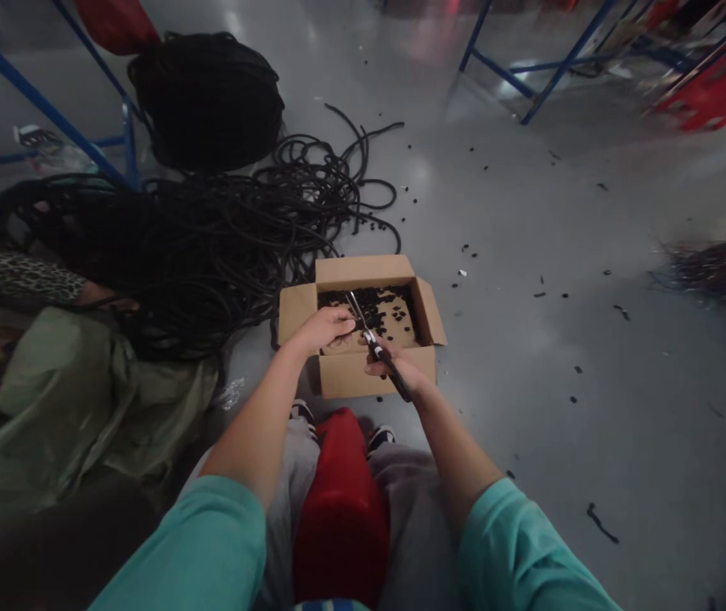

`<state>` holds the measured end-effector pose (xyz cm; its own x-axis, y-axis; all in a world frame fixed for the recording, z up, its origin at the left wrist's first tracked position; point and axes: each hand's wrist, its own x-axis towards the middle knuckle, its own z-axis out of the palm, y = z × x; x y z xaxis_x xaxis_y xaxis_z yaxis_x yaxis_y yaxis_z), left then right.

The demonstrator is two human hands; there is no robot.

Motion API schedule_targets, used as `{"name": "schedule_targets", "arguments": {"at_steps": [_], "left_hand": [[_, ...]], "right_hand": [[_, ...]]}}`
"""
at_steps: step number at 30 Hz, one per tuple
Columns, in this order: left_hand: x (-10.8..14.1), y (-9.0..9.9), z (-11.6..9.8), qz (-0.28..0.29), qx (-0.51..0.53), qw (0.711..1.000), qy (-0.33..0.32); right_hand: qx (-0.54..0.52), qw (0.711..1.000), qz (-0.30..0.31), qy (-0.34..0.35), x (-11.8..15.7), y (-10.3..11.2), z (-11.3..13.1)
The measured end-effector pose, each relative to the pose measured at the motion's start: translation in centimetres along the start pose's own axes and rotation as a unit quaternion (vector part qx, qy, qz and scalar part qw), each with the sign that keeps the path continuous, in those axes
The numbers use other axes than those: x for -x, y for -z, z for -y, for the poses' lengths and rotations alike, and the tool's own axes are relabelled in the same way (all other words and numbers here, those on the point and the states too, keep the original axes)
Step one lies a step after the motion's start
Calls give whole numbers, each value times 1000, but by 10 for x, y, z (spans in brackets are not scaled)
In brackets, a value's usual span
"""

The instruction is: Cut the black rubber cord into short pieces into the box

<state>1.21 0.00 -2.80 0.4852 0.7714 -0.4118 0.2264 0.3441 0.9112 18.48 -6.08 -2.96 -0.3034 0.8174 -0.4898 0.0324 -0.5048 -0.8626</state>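
Note:
Over the open cardboard box (366, 270) on the floor, my right hand (404, 367) grips a pair of scissors (383, 355) with dark handles. The blades point up and to the left, and look slightly apart. My left hand (324, 329) is closed in a pinch close beside the blades; what its fingers hold is too small to make out. Inside the box lie many small black pieces (399, 314), thickest along the back, with bare cardboard showing between them at the right.
Black cord (241, 221) lies tangled left of the box, with a large black coil (206, 102) behind. Another person's hand (104, 295) touches the cord near olive-green sheeting (101, 399). Small black scraps dot the grey floor. Blue metal frames (537, 98) stand farther back.

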Motion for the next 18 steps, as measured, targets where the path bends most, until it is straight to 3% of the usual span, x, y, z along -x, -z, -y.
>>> {"name": "schedule_targets", "arguments": {"at_steps": [9, 18], "left_hand": [[7, 7, -8, -1, 14, 1000, 26], [3, 9, -3, -10, -26, 1000, 5]], "right_hand": [[18, 999, 16, -22, 1, 0, 1], [43, 998, -28, -36, 1, -3, 4]]}}
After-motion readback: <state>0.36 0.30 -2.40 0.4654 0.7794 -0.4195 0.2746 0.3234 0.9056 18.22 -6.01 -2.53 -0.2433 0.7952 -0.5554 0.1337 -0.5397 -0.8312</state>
